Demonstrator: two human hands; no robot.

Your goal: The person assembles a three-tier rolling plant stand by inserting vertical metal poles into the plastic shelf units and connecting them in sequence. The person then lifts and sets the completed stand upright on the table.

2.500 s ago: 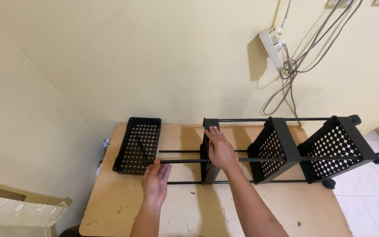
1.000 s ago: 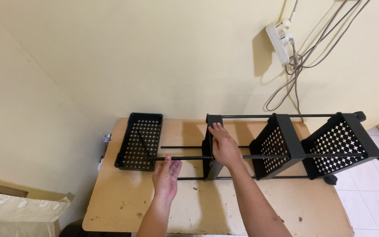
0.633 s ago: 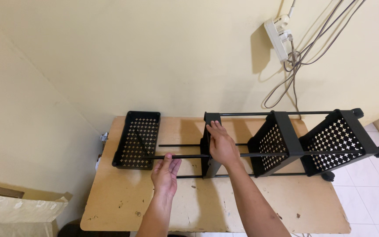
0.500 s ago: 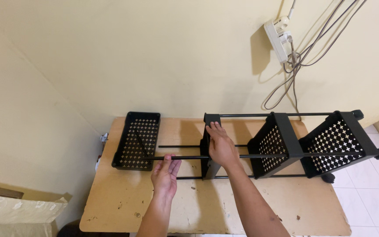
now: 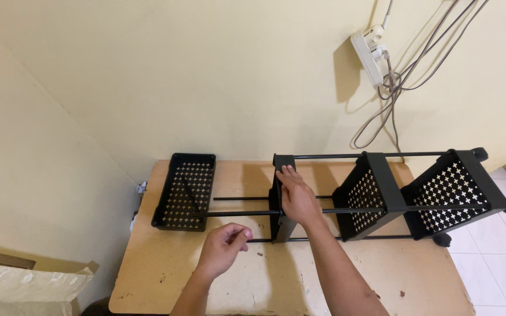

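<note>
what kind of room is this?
Likely a home room or small workspace: a worn wooden table against a cream wall, a power strip with loose cables, tiled floor, and a black shelf cart lying sideways.

Cream walls [image 5: 147,76], wooden table [image 5: 382,281], tiled floor [image 5: 499,257]

1. The light is bright, soft and warm all over.
2. The power strip [image 5: 370,55] throws a dark shadow to its left on the wall [image 5: 206,76].
3. The picture is sharp, with no glare.
4. Straight lines bend near the edges.

Home corner: wall power strip [image 5: 369,55], worn table [image 5: 206,281]
</note>
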